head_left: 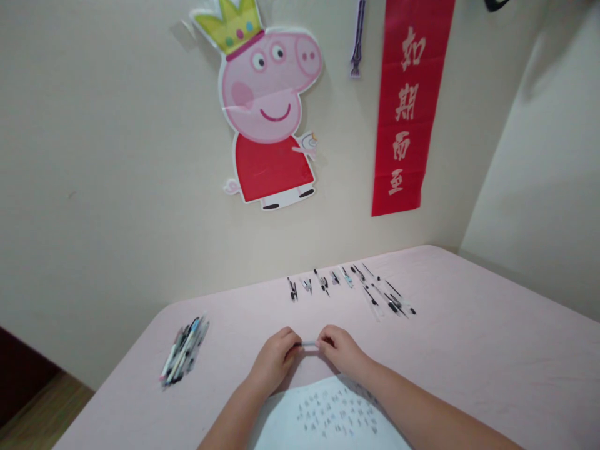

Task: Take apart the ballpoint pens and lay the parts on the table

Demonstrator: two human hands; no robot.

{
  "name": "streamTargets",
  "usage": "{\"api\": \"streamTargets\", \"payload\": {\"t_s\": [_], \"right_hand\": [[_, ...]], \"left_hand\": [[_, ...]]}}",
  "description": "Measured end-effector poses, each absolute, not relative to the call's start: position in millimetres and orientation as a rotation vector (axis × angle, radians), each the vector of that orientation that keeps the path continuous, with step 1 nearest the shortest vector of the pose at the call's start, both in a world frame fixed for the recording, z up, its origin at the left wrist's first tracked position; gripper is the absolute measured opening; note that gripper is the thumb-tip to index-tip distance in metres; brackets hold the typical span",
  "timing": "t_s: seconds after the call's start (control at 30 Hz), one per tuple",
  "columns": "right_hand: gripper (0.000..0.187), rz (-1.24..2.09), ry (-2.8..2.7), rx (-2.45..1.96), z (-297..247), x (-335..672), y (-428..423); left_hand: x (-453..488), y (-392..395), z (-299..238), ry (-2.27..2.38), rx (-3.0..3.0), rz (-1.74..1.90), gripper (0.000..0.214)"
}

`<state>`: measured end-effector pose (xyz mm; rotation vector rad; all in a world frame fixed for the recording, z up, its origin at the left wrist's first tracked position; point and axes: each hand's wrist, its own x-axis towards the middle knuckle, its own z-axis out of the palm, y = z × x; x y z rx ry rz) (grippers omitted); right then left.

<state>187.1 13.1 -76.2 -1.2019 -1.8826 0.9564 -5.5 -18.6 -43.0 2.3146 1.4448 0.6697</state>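
Note:
Between my two hands a slim grey pen (309, 343) lies level, a little above or on the pink tabletop; the exact height I cannot tell. My left hand (277, 355) is closed around its left end, where a dark part shows at the fingertips. The fingers of my right hand (341, 347) pinch the other end. Both tips of the pen are hidden by my fingers. Just below my wrists lies a white sheet of paper (328, 415) covered with rows of small dark handwritten marks.
On the left of the pink table (469, 350) lies a bundle of pens (185, 351). Along the back edge several pen parts (321, 282) lie in small groups, with more parts (389, 297) to their right. A pig cutout (274, 165) and a red banner (410, 112) hang on the wall.

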Motion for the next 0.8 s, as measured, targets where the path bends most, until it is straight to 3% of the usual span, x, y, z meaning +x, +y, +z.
{"api": "streamTargets", "payload": {"t_s": [0.07,0.2,0.3,0.37,0.43,0.57,0.8], "right_hand": [[0.006,1.000,-1.829,-1.173,-78.2,186.3,13.1],[0.017,1.015,-1.809,-1.143,-80.5,185.8,13.9],[0.005,0.931,-1.870,-1.127,-78.3,186.9,13.8],[0.025,0.871,-1.945,-1.115,-75.8,188.0,13.3],[0.030,0.851,-2.000,-1.109,-73.7,188.8,12.8],[0.011,0.904,-1.937,-1.074,-74.5,188.9,12.5],[0.014,0.922,-1.864,-1.162,-80.2,187.1,14.7]], "left_hand": [[-6.2,-18.1,-43.5,1.454,2.314,0.662,0.016],[-6.2,-18.3,-42.6,1.458,2.314,0.672,0.016],[-5.4,-18.9,-41.5,1.466,2.315,0.682,0.015],[-5.1,-19.1,-41.4,1.465,2.316,0.679,0.016],[-5.0,-18.9,-42.1,1.458,2.319,0.669,0.016],[-5.7,-18.1,-44.4,1.457,2.321,0.653,0.017],[-6.6,-17.8,-44.1,1.467,2.323,0.659,0.017]]}}
